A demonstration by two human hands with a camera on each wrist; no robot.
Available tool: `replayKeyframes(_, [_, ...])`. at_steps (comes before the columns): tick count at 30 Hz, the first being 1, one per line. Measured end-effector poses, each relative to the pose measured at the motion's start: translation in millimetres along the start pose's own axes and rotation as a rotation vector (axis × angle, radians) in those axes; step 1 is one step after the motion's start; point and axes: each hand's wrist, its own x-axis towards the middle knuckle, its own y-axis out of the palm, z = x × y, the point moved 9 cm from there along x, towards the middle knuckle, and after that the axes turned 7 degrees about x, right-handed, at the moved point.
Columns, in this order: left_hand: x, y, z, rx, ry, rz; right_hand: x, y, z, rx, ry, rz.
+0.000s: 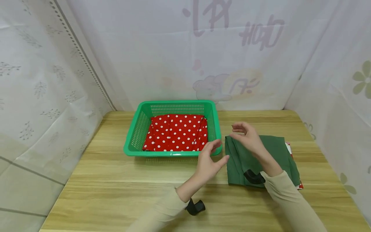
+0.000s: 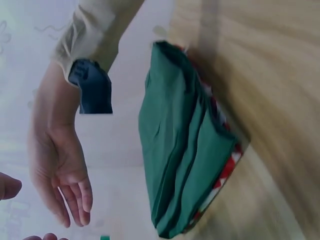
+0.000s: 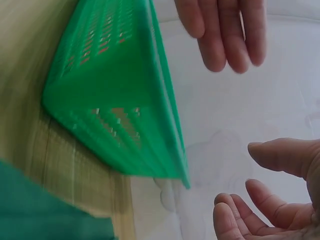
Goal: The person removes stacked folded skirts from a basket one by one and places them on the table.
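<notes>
Beige sleeves [image 1: 292, 199] come in over the table's front edge, a black wrist piece [image 1: 253, 178] on each arm. Left hand [image 1: 207, 165]: fingers and thumb spread apart, nothing held; in the head view it overlaps the front right corner of the green basket [image 1: 174, 153], touching or not, cannot tell. Right hand [image 1: 248, 138]: fingers loosely bent, thumb apart, grips nothing; raised above the back part of the green cloth [image 1: 271, 149], apart from it per left wrist view. Palms roughly facing, gap between hands.

Green cloth lies folded, pleats along its left side, on the right part of the wooden table [image 1: 116, 193], toward the right edge. Red-and-white cloth [image 2: 231, 164] under it, poking out along its right side. Green basket stands upright, just left of the green cloth, near the table's back edge. Red polka-dot cloth [image 1: 181, 132] lies folded inside the basket. Pale printed curtain [image 1: 162, 48] behind the back edge, more at both sides.
</notes>
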Motion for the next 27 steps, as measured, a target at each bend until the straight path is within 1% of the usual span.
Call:
replayKeyframes(6, [6.6,-20.7,3.8,0.073,0.016,-0.065,8.0,16,4,0.023,0.005,0.029])
replayKeyframes(10, [11.1,-38.0,8.2,0.092,-0.002,-0.115,13.4,28,8,0.050,-0.004,0.046])
replayKeyframes(14, [13.6,-54.5,15.7,0.100,-0.051,-0.154,17.5,38,13,0.044,-0.006,0.054])
replayKeyframes(20, [14.9,-76.1,31.0,0.119,-0.142,-0.199,23.5,50,15,0.036,0.008,0.070])
replayKeyframes(27, [15.6,-98.1,44.3,0.153,-0.184,-0.229,29.2,65,13,0.022,0.040,0.103])
